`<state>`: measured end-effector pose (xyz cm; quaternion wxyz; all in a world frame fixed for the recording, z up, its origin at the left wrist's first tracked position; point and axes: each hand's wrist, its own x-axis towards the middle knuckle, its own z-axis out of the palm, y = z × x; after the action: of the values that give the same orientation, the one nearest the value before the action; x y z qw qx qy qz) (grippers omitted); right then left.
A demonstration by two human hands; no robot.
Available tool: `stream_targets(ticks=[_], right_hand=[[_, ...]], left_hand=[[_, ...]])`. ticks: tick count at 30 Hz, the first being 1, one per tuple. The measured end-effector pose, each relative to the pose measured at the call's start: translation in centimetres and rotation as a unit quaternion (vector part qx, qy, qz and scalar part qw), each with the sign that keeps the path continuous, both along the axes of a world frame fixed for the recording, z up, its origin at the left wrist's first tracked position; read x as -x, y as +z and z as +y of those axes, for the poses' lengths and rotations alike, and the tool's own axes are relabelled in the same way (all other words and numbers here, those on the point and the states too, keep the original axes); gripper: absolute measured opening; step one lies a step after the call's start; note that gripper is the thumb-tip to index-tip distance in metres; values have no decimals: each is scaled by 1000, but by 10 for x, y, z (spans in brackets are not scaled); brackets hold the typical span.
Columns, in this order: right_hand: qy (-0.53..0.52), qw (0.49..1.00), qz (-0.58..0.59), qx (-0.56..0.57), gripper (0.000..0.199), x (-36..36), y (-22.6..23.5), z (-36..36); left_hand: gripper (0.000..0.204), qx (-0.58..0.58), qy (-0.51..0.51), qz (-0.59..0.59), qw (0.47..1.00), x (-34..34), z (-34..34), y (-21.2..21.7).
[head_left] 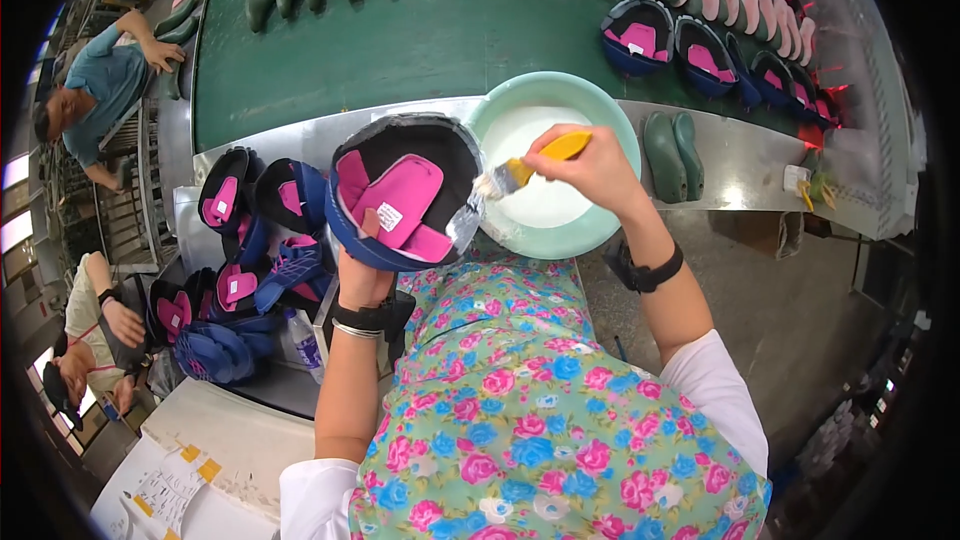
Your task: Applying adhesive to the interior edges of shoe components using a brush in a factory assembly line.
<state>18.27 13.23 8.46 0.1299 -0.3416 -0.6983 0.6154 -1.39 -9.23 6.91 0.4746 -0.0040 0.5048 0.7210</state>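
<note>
My left hand (pixel 362 282) holds up a blue shoe upper (pixel 405 192) from below, its opening toward me, showing a black lining and pink tongue. My right hand (pixel 592 168) grips a yellow-handled brush (pixel 530 168). The bristles touch the upper's right edge, where a white wet coat shows. Just behind the brush sits a pale green basin (pixel 550 175) filled with white glue.
A pile of blue-and-pink uppers (pixel 248 255) lies at my left. Beyond, a green conveyor belt (pixel 420 35) carries green and pink shoe lasts and more uppers (pixel 700 55). Two green lasts (pixel 672 152) lie on the metal ledge. Two other people are at the far left.
</note>
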Motion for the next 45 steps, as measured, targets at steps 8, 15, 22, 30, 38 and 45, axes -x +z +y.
stream_targets(ticks=[8,15,22,30,38,45], right_hand=[[54,986,37,-154,17,72,34,-7],[97,963,17,-249,14,112,38,-51],[65,978,-59,-191,15,131,117,-79],[297,931,159,-143,20,212,100,-96],[104,973,-40,-201,17,157,81,-51],[-35,976,-70,-204,29,82,85,-27]], left_hand=[[50,26,-13,-98,995,53,-45,-23],[42,-12,-38,-135,990,82,-59,-12],[38,-97,-24,-290,952,128,-87,-73],[42,-86,-280,179,939,114,-35,-79],[23,-167,-289,104,937,95,-42,-37],[32,-15,-127,-201,971,78,-10,-50]])
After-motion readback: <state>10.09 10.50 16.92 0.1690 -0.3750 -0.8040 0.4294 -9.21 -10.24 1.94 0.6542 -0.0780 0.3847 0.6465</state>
